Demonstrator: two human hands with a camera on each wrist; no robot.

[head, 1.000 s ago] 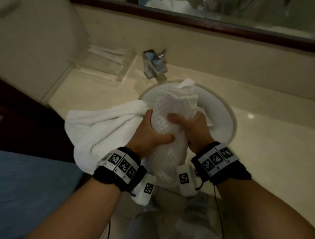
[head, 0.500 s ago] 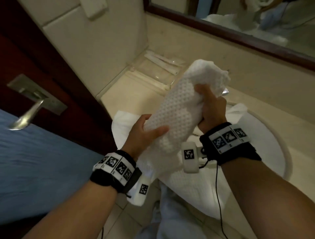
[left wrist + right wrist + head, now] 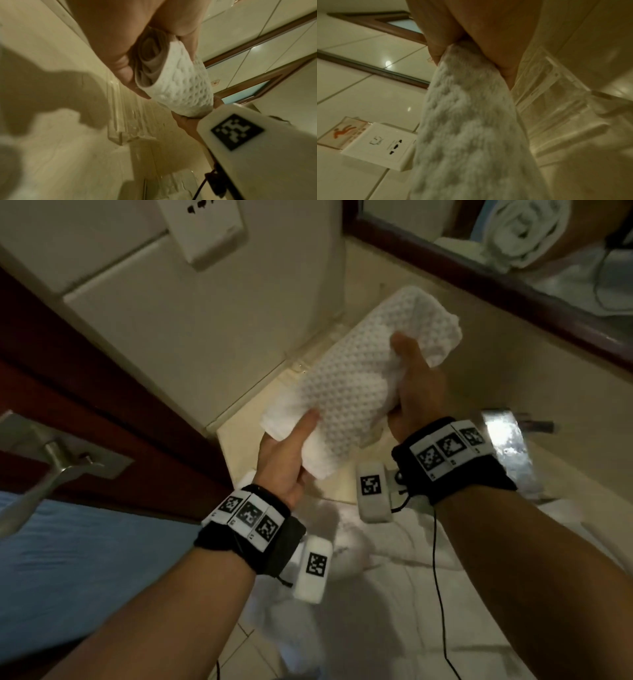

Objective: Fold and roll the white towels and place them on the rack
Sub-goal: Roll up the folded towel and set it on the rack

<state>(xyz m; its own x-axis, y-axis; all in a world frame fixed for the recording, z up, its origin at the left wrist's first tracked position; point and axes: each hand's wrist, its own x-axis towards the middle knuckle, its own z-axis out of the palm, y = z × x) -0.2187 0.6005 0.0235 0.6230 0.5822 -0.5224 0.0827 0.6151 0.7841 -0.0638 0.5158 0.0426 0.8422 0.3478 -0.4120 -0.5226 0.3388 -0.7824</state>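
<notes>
- rolled white towel (image 3: 356,378) held in the air over the counter's far left corner, waffle-textured, cylinder shape, spiral layers at its near end (image 3: 150,65)
- left hand (image 3: 284,460) clamped round near end, likely to keep the roll from unwinding
- right hand (image 3: 414,392) gripping far end, thumb on top, steadying for carry to the rack, which isn't in view
- loose white towels (image 3: 394,594) lie below, near side
- clear acrylic tray (image 3: 125,121) on beige counter, smooth
</notes>
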